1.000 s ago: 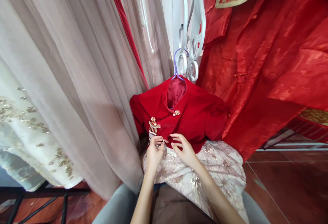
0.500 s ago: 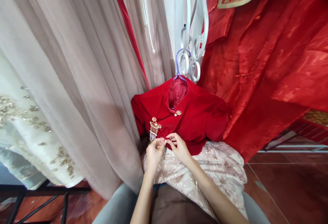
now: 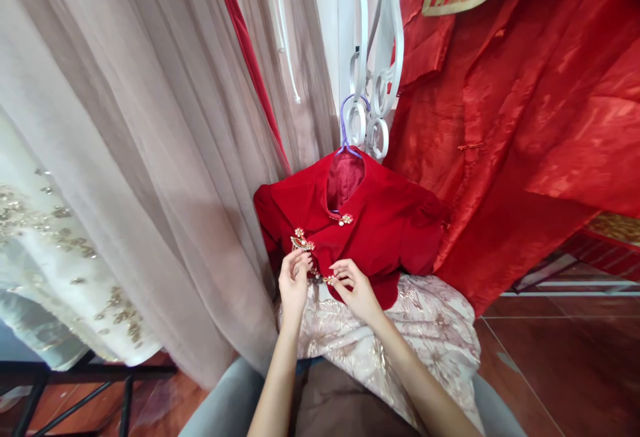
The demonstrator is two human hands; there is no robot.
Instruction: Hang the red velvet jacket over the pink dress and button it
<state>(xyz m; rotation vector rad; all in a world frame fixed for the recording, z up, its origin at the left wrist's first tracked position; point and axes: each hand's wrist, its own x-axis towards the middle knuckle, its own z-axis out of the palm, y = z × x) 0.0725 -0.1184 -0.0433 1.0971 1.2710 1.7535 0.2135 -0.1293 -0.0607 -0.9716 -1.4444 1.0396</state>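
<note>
A red velvet top [image 3: 380, 223] with a pale pink brocade skirt [image 3: 425, 337] hangs on a purple hanger [image 3: 344, 131] from a white scrolled metal stand [image 3: 373, 90]. A gold knot button [image 3: 344, 220] closes its collar. My left hand [image 3: 294, 283] is closed over the gold tasselled brooch [image 3: 302, 243] on the top's front edge, covering the tassels. My right hand [image 3: 354, 288] pinches a small gold button [image 3: 330, 280] at the lower front edge. The two hands are a short gap apart.
Sheer beige curtains [image 3: 150, 157] hang on the left, with a white gold-embroidered garment [image 3: 60, 277] beyond them. A large red satin robe [image 3: 525, 123] hangs on the right. Black metal bars [image 3: 75, 377] cross the red tiled floor [image 3: 560, 357] at lower left.
My left hand has risen onto the brooch's tassels and now covers them. My right hand has shifted slightly down and right, away from the left, still pinching at the front edge.
</note>
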